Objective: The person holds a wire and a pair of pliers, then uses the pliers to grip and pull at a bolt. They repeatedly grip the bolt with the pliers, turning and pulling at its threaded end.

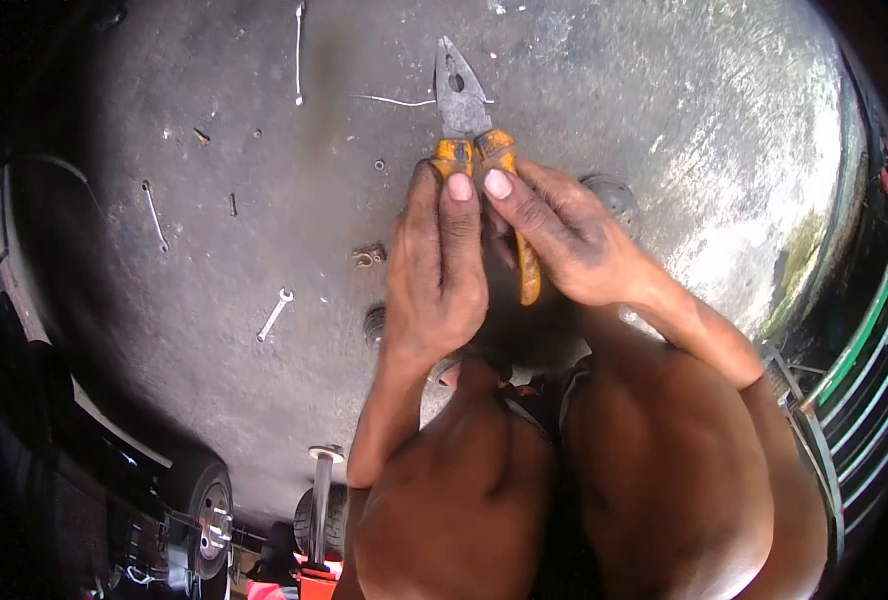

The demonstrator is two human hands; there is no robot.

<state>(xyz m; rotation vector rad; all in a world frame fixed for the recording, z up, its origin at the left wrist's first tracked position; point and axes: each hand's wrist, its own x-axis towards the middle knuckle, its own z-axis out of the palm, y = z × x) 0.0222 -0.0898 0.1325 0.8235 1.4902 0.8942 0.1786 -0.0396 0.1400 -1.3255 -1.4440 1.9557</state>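
Both hands hold a pair of pliers [461, 108] with worn yellow-orange handles, jaws pointing away from me. My left hand [438, 255] is closed round the left handle, its thumb on top. Round the right handle my right hand [574, 235] is closed, thumb pressed near the top, and the handle's lower end shows below. The jaws look closed at the tip. A thin wire [396, 100] sticks out to the left of the pliers' head, and a short end shows on its right. The middle of the wire is hidden behind the head.
Wrenches [275, 316] lie on the grey floor [304, 220] at the left, with a bolt [232, 204], a nut [379, 165] and a metal clamp [368, 257]. A wheel [211, 515] is at lower left, a green metal rack [869, 335] at right.
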